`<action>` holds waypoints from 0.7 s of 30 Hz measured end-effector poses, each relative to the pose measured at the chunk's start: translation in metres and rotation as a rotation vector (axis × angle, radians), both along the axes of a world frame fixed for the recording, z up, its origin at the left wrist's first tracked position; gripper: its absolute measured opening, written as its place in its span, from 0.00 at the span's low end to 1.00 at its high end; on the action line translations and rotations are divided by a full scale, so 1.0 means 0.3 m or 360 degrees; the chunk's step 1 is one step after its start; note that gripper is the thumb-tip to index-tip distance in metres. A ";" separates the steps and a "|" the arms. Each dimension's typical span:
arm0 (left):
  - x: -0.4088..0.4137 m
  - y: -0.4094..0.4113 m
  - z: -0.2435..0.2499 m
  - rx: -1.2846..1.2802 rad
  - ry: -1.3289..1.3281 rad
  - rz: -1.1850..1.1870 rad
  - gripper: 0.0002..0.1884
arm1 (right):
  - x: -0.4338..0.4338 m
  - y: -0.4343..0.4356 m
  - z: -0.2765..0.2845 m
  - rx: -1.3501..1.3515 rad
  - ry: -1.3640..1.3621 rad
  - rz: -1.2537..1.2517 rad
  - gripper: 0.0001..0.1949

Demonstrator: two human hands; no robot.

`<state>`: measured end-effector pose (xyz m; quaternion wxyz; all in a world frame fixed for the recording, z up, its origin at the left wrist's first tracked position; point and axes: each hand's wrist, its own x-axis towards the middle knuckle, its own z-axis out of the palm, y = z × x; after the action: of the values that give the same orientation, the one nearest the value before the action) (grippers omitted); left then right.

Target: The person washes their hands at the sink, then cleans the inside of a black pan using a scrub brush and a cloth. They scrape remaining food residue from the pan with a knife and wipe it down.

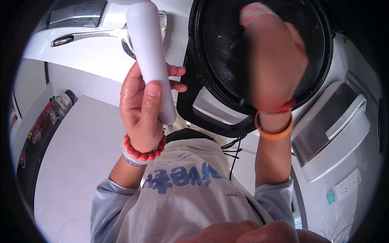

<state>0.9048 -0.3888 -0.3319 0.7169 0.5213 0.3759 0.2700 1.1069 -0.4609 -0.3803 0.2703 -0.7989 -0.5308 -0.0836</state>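
My left hand [142, 106] is wrapped around a smooth white cylindrical handle or tube [152, 57], thumb across its front. Its upper end runs out of the picture, and a small grey tip [170, 127] sticks out at the lower end. My right hand [273, 63] reaches into a round black vessel [197, 45] with a raised rim and a loop handle [212, 123] facing me. A pink-and-white cloth-like piece [258, 10] shows at the fingertips of that hand. Much of the right hand is blurred, so the fingers' exact grip is hidden. The vessel's inner surface looks wet.
Behind the tube, a metal utensil with a black-tipped handle [62, 40] lies on the white counter [88, 54]. At the left, a shelf holds jars [63, 103] and packets. To the right are a white-and-grey appliance [331, 130], wall sockets [348, 183] and a teal object [330, 197].
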 end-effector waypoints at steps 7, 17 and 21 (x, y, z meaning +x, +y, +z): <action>-0.049 0.017 0.011 -0.0031 -0.0044 0.0004 0.22 | -0.114 -0.019 0.048 0.0029 0.0168 -0.0177 0.06; -0.088 0.037 0.018 -0.0049 -0.0013 -0.0048 0.21 | -0.033 -0.065 0.081 -0.0161 0.0010 -0.0054 0.08; -0.054 0.030 0.049 -0.0116 -0.0015 -0.0113 0.27 | -0.052 -0.153 0.043 -0.0369 -0.0440 0.0013 0.15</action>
<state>0.8887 -0.3797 -0.3171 0.7463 0.5066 0.3635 0.2329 1.0913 -0.5068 -0.3675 0.1011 -0.8034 -0.5723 -0.1296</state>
